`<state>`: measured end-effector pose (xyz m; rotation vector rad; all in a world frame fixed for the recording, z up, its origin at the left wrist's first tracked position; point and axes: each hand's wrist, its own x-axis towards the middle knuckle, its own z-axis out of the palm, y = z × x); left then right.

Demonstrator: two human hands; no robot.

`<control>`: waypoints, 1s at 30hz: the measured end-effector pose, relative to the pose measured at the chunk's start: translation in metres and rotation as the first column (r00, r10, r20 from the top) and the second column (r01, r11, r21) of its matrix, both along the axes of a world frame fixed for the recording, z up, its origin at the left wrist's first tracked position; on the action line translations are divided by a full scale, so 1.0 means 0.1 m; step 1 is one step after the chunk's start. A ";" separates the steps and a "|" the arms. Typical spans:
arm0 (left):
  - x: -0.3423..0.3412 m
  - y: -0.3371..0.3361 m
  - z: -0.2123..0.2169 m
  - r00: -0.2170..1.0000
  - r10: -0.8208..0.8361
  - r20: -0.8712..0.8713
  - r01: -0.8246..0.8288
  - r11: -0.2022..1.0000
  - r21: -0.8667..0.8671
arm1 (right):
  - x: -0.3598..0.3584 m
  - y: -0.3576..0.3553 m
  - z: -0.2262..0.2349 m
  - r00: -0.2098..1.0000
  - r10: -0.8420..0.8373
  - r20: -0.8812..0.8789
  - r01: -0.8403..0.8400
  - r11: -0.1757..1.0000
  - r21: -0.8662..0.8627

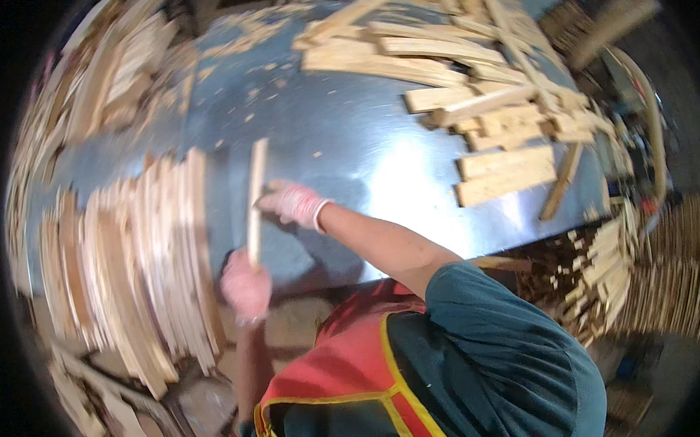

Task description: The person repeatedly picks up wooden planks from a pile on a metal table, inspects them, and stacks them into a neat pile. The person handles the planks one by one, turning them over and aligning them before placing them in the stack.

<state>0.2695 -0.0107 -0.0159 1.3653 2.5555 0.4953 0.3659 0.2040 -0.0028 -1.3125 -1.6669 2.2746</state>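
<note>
Both gloved hands are on one wood strip (255, 199): the right hand (293, 203) pinches it mid-length, the left hand (245, 287) wraps its near end, keeping it square to the metal table (339, 141). Just left sits a packed row of strips (141, 259); loose boards (486, 111) lie well beyond the right hand.

- One metal-topped table (347, 140) filled the centre of the frame.
- Two gloved hands were there: left hand (246, 287), right hand (293, 201).
- One wooden slat (255, 199) was held between them.
- Wood slat piles, left (141, 259) and upper right (469, 80), were too many to count.
</note>
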 end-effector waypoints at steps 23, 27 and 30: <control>3.70 4.57 0.62 0.659 -0.746 -0.097 0.753 0.654 0.081 | 8.40 1.14 -0.58 0.122 -0.907 0.402 0.846 0.307 0.435; 3.86 4.69 0.44 0.746 -0.525 0.409 0.638 0.739 -0.216 | 7.35 1.13 -0.28 0.112 -0.986 -0.126 0.984 0.128 -0.122; 3.59 4.17 0.44 0.479 -0.301 0.825 0.649 0.754 -0.102 | 6.49 0.84 -0.14 0.153 -0.954 -0.257 0.967 0.199 -0.161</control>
